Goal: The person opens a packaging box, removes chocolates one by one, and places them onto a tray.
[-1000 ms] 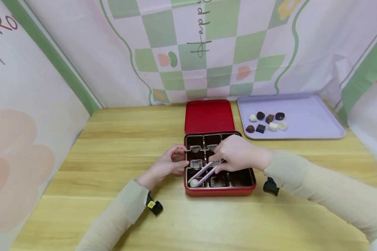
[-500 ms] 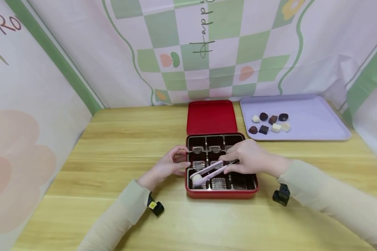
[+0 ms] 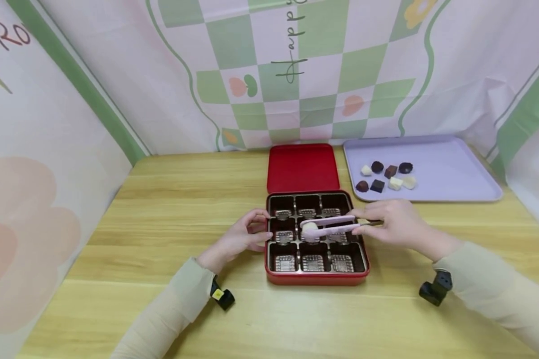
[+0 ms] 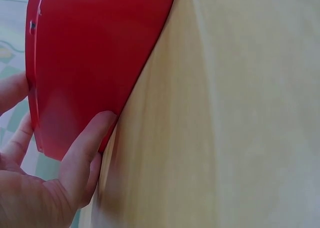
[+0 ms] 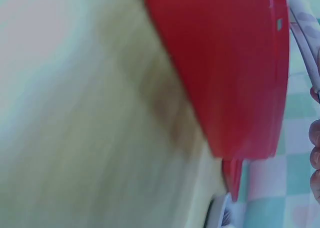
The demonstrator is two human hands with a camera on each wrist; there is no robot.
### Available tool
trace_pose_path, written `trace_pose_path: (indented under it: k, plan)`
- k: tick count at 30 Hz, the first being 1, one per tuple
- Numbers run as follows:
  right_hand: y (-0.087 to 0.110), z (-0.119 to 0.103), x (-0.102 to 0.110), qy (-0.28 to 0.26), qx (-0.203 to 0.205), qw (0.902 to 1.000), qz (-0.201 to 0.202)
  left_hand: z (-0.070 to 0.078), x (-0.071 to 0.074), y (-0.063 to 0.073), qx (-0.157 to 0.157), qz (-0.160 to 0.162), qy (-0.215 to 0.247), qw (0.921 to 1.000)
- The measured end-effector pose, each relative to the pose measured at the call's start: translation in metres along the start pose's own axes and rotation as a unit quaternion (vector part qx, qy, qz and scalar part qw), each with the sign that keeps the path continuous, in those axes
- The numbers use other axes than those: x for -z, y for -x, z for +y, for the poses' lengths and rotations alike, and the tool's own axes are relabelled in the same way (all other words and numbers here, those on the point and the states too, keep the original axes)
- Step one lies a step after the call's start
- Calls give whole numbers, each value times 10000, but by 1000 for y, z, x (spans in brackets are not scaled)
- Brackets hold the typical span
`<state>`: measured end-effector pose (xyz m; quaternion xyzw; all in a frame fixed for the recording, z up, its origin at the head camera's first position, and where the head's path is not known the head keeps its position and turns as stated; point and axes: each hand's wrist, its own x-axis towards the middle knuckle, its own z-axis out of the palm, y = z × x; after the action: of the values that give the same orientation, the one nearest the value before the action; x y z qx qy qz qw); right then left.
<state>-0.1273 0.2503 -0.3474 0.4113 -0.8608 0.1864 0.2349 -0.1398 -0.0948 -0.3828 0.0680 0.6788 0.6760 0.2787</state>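
My right hand [image 3: 393, 224] holds lilac-tipped tongs [image 3: 334, 225] over the right side of an open red tin [image 3: 316, 279]. Between the tips of the tongs sits a round white chocolate [image 3: 310, 228], above the middle compartment. Dark plastic dividers part the tin into several compartments, with no chocolates visible in them. My left hand [image 3: 244, 232] rests against the tin's left side; the left wrist view shows its fingers [image 4: 90, 143] touching the red wall and the rim. Only fingertips and part of the tongs [image 5: 306, 42] show in the right wrist view.
Behind the tin lies its red lid [image 3: 303, 168], folded back flat. A lilac tray [image 3: 458, 169] at the back right carries several dark, brown and white chocolates [image 3: 391, 172]. A patterned cloth [image 3: 316, 75] hangs along the back of the wooden table [image 3: 170, 209].
My right hand has moved right and slightly away from me, lifting the white chocolate in the tongs from the front-left compartment to above the middle one. My left hand stays at the tin's side.
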Motion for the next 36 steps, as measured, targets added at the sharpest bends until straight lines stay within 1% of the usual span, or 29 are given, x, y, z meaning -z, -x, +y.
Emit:
trace_pose_path:
  k: [5,13,19,23,27,31,36]
  plan:
    - [18,11,5,187,-265,9995,53,1,0,1,29,34,-46,10000]
    - [45,22,17,255,-924,9954,-52,0,0,0,67,-6,-57,10000]
    - [61,31,26,497,-1677,9842,-265,0,0,1,69,23,-81,9999]
    - [66,37,34,450,-2063,9771,-278,0,0,1,50,41,-75,10000]
    - [70,42,40,490,-2219,9737,-185,-1,1,2,30,20,-75,10000]
    - [73,48,44,691,-2167,9738,-86,-1,2,1,25,21,-98,9999]
    - [81,57,53,820,-2364,9682,-83,-1,2,1,9,9,-122,9999]
